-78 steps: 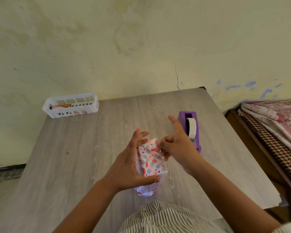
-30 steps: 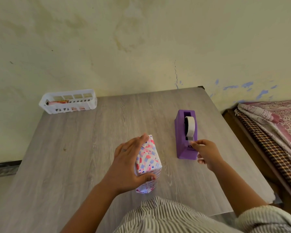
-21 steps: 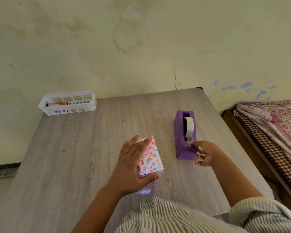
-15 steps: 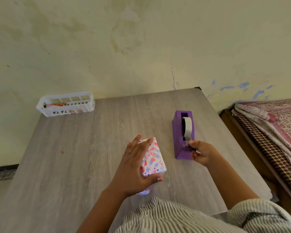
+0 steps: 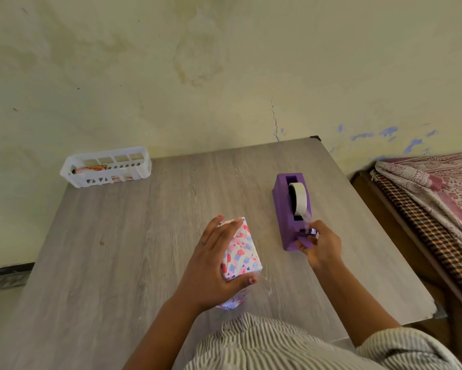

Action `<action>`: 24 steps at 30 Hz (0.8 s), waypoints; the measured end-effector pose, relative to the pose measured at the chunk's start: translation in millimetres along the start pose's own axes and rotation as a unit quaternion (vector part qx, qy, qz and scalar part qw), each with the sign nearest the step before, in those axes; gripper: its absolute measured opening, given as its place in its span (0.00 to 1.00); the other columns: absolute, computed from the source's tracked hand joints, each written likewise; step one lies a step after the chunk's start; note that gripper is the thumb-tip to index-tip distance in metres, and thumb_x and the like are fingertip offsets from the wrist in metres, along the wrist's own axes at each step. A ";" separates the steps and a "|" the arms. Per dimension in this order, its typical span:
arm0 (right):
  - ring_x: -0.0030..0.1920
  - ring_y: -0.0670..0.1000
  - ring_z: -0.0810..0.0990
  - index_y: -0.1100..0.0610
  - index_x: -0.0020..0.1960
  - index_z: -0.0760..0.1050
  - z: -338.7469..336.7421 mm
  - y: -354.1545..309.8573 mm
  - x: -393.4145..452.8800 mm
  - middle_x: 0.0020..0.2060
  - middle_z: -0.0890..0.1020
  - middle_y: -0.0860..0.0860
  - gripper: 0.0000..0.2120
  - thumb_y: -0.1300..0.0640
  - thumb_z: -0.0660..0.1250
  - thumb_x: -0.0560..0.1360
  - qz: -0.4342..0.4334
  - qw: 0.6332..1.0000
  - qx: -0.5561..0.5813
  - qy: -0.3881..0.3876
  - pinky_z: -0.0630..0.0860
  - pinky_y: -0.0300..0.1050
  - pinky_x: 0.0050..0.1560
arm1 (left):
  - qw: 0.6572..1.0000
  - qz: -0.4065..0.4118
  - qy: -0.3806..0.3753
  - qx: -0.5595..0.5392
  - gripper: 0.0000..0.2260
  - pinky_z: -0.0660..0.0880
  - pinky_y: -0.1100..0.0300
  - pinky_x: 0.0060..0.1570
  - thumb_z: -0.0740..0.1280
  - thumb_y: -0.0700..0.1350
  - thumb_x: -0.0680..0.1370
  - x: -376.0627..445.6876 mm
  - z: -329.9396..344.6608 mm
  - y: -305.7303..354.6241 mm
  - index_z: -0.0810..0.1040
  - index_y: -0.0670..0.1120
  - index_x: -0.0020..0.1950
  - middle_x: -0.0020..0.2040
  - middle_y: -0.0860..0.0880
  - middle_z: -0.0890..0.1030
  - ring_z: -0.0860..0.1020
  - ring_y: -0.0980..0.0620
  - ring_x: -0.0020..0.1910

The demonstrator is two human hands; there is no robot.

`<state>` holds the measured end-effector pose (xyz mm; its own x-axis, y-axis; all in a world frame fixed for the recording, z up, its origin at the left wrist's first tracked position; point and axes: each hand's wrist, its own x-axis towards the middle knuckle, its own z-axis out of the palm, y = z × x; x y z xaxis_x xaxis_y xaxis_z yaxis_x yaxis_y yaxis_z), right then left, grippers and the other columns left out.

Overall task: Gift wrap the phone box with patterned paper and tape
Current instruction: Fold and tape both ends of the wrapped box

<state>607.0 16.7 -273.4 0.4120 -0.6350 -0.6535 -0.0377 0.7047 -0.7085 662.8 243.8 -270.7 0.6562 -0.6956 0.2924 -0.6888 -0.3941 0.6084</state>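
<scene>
Our right hand [image 5: 321,245] has left the wrapped box [image 5: 241,252] and now, it seems, pinches tape [image 5: 308,219] at the dispenser [image 5: 285,209]; our left hand [image 5: 216,265] still grips the folds, ready for sealing

The left hand [image 5: 213,265] lies over the near and left faces of the box wrapped in white paper with pink and blue shapes [image 5: 241,252], hiding them; the box's near end disappears under the wrist. The strip of clear tape [image 5: 308,218] drawn from the purple plastic tape dispenser [image 5: 287,209] is blurred, and where the right hand's [image 5: 321,245] fingers [image 5: 301,247] meet it cannot be made out. The items inside the white slotted plastic basket [image 5: 105,170] are too small to identify. The grey wood-grain counter [image 5: 133,236] is cut off at the left and bottom edges, the bed with patterned cloths [image 5: 443,198] at the right edge.
</scene>
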 end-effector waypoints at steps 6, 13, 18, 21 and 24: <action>0.45 0.54 0.77 0.62 0.44 0.74 -18.0 14.6 13.8 0.51 0.74 0.63 0.05 0.69 0.61 0.76 -0.011 0.999 0.023 -0.042 0.76 0.57 0.53 | 1.000 -0.007 0.006 -0.006 0.39 0.57 0.58 0.68 0.60 0.72 0.69 -2.1 1.7 -2.3 0.57 0.53 0.73 0.73 0.61 0.56 0.49 0.62 0.74; 0.51 0.56 0.76 0.68 0.59 0.74 -21.6 20.3 19.7 0.50 0.78 0.60 0.14 0.69 0.65 0.75 -0.019 0.998 -0.068 0.001 0.73 0.56 0.61 | 1.000 -0.015 0.006 0.001 0.38 0.53 0.61 0.67 0.60 0.72 0.68 0.6 2.3 -1.9 0.55 0.55 0.72 0.72 0.64 0.53 0.47 0.66 0.73; 0.51 0.58 0.79 0.64 0.43 0.76 -21.5 23.7 21.4 0.54 0.79 0.65 0.03 0.66 0.66 0.75 -0.059 0.989 -0.135 0.018 0.76 0.52 0.54 | 1.000 -0.018 0.006 0.002 0.38 0.54 0.59 0.68 0.59 0.73 0.69 -0.5 5.3 -3.6 0.54 0.56 0.72 0.73 0.60 0.55 0.51 0.60 0.74; 0.49 0.60 0.80 0.62 0.36 0.74 -17.7 23.3 24.6 0.48 0.80 0.66 0.09 0.67 0.65 0.75 -0.078 0.983 -0.163 0.044 0.78 0.55 0.55 | 1.000 -0.009 0.016 0.011 0.38 0.55 0.57 0.68 0.59 0.72 0.69 0.2 6.2 -3.0 0.56 0.54 0.72 0.72 0.59 0.57 0.53 0.59 0.73; 0.47 0.65 0.81 0.61 0.33 0.72 -14.9 23.3 24.1 0.46 0.80 0.68 0.12 0.67 0.65 0.75 -0.098 0.969 -0.221 0.060 0.78 0.63 0.54 | 1.000 -0.003 0.019 0.017 0.38 0.54 0.58 0.68 0.59 0.72 0.70 1.1 5.6 -1.5 0.57 0.53 0.72 0.72 0.58 0.58 0.53 0.58 0.74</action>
<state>602.5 13.1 -309.7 0.3429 -0.7941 -0.5018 -0.3655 0.3793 -0.8500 662.9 240.3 -275.4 0.6714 -0.6702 0.3164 -0.6939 -0.4185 0.5859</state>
